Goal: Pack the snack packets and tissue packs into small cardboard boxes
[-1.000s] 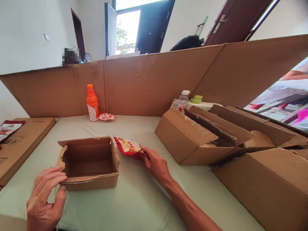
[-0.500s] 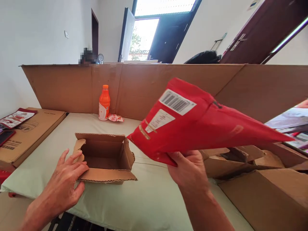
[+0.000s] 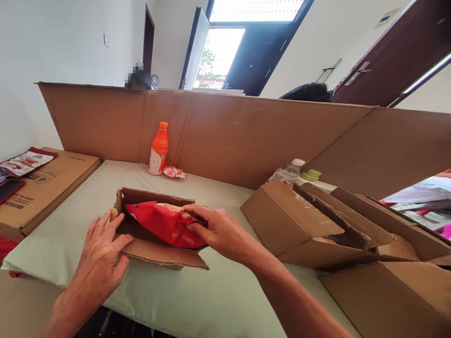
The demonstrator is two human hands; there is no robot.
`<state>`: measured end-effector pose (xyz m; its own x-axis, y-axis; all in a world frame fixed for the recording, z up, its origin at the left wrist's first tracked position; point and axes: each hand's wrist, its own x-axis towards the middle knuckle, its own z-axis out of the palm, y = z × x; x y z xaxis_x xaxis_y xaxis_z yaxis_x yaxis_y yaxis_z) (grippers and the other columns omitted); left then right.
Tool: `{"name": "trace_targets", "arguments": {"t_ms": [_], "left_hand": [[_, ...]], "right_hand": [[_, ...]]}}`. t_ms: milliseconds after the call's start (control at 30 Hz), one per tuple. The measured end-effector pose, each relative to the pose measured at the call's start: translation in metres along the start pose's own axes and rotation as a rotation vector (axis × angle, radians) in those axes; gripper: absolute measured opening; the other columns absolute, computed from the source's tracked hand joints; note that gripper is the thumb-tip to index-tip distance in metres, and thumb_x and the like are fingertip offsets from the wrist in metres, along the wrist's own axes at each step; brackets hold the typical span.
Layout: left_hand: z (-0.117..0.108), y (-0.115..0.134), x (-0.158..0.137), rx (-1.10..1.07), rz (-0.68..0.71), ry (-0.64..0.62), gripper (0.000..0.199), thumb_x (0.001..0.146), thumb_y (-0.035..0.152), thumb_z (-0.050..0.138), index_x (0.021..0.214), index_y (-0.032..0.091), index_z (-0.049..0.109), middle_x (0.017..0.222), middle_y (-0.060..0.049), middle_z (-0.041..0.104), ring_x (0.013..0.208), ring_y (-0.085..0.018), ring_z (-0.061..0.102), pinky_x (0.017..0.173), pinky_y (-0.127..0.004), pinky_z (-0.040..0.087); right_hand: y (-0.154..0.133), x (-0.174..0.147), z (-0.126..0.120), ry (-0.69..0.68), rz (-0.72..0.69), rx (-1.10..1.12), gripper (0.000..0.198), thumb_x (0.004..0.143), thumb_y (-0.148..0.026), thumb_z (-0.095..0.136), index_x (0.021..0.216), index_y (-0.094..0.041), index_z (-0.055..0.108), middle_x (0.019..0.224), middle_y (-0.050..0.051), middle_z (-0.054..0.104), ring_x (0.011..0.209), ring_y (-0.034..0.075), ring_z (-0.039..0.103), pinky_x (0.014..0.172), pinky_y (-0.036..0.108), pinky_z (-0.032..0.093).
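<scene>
A small open cardboard box sits on the pale-covered table with its flaps out. My left hand grips its left edge, fingers over the side flap and thumb near the front flap. Between the fingers and thumb of my right hand is the top right part of a red packet. The packet lies tilted inside the box opening, its lower part down between the walls. Its right end is partly covered by my fingers. The box's right flap is mostly hidden.
An orange bottle and a small pink-white packet stand behind the box, near an upright cardboard panel. Larger open cartons fill the right side, with a clear bottle behind. A flat carton lies left.
My right hand has brought the red packet down and left, from the air into the box. My left hand stays at the box's left edge. The view has tilted slightly.
</scene>
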<state>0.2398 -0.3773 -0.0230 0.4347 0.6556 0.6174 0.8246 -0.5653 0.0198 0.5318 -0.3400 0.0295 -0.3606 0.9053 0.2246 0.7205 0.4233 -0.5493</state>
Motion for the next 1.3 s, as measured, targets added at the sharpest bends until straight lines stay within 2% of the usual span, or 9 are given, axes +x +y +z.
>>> {"name": "trace_targets", "arguments": {"t_ms": [267, 533, 700, 800, 867, 967, 1033, 1133, 1300], "left_hand": [[0.002, 0.006, 0.002, -0.062, -0.032, 0.001, 0.034, 0.081, 0.006, 0.048, 0.098, 0.019, 0.075, 0.148, -0.021, 0.050, 0.138, -0.041, 0.047, 0.104, -0.070, 0.047], [0.000, 0.006, 0.007, -0.107, -0.018, -0.005, 0.034, 0.082, 0.004, 0.047, 0.097, 0.016, 0.075, 0.143, -0.023, 0.056, 0.138, -0.042, 0.047, 0.107, -0.072, 0.044], [0.004, 0.003, 0.009, -0.132, -0.002, -0.009, 0.032, 0.082, 0.003, 0.048, 0.098, 0.017, 0.072, 0.141, -0.020, 0.059, 0.138, -0.041, 0.047, 0.107, -0.072, 0.043], [0.002, 0.004, 0.007, -0.167, 0.011, 0.038, 0.031, 0.082, 0.002, 0.050, 0.101, 0.019, 0.068, 0.140, -0.017, 0.059, 0.141, -0.039, 0.044, 0.110, -0.071, 0.040], [-0.003, 0.006, 0.002, -0.206, -0.001, 0.123, 0.029, 0.086, 0.003, 0.053, 0.107, 0.020, 0.065, 0.143, -0.016, 0.056, 0.144, -0.037, 0.042, 0.114, -0.067, 0.038], [-0.008, 0.004, -0.013, -0.252, -0.093, 0.306, 0.033, 0.090, 0.009, 0.058, 0.120, 0.021, 0.060, 0.147, -0.014, 0.053, 0.139, -0.031, 0.048, 0.116, -0.056, 0.041], [-0.004, -0.006, -0.026, -0.242, -0.222, 0.368, 0.033, 0.092, 0.014, 0.059, 0.123, 0.023, 0.060, 0.144, -0.011, 0.055, 0.132, -0.027, 0.056, 0.112, -0.049, 0.046], [0.021, -0.036, -0.043, -0.195, -0.368, 0.289, 0.026, 0.096, 0.025, 0.055, 0.121, 0.023, 0.062, 0.134, -0.010, 0.063, 0.123, -0.027, 0.061, 0.107, -0.046, 0.050], [0.094, -0.091, -0.060, -0.110, -0.361, 0.053, 0.036, 0.093, 0.024, 0.040, 0.115, 0.018, 0.067, 0.114, -0.011, 0.074, 0.106, -0.027, 0.069, 0.090, -0.042, 0.059]], "right_hand": [[-0.031, 0.045, 0.009, -0.500, 0.041, -0.571, 0.037, 0.088, -0.007, 0.047, 0.114, -0.019, 0.070, 0.104, 0.010, 0.078, 0.093, 0.025, 0.071, 0.067, 0.030, 0.039], [-0.043, 0.067, 0.025, -0.811, -0.054, -0.598, 0.035, 0.079, -0.004, 0.059, 0.108, -0.014, 0.075, 0.106, 0.015, 0.078, 0.096, 0.028, 0.073, 0.064, 0.030, 0.040], [-0.046, 0.069, 0.026, -0.854, -0.061, -0.612, 0.028, 0.082, -0.007, 0.060, 0.105, -0.012, 0.077, 0.102, 0.016, 0.079, 0.093, 0.027, 0.074, 0.066, 0.030, 0.043], [-0.049, 0.065, 0.022, -0.778, -0.042, -0.616, 0.022, 0.089, -0.016, 0.059, 0.101, -0.010, 0.077, 0.101, 0.019, 0.078, 0.093, 0.029, 0.074, 0.067, 0.031, 0.045], [-0.047, 0.058, 0.014, -0.681, -0.011, -0.623, 0.029, 0.093, -0.020, 0.055, 0.113, -0.009, 0.074, 0.104, 0.020, 0.078, 0.095, 0.029, 0.073, 0.071, 0.032, 0.047], [-0.034, 0.044, -0.008, -0.334, 0.005, -0.431, 0.035, 0.098, -0.025, 0.050, 0.126, -0.016, 0.069, 0.100, 0.011, 0.079, 0.090, 0.022, 0.073, 0.075, 0.030, 0.049], [-0.018, 0.037, -0.023, -0.029, 0.006, -0.216, 0.032, 0.097, -0.031, 0.052, 0.117, -0.019, 0.074, 0.089, 0.005, 0.079, 0.077, 0.018, 0.071, 0.071, 0.028, 0.050], [0.017, 0.038, -0.033, 0.216, 0.055, -0.040, 0.031, 0.093, -0.035, 0.053, 0.103, -0.018, 0.076, 0.081, 0.004, 0.077, 0.067, 0.016, 0.068, 0.063, 0.027, 0.051], [0.087, 0.069, -0.008, 0.203, 0.217, -0.135, 0.028, 0.093, -0.024, 0.050, 0.102, -0.018, 0.076, 0.087, 0.004, 0.079, 0.075, 0.017, 0.072, 0.072, 0.029, 0.055]]}}
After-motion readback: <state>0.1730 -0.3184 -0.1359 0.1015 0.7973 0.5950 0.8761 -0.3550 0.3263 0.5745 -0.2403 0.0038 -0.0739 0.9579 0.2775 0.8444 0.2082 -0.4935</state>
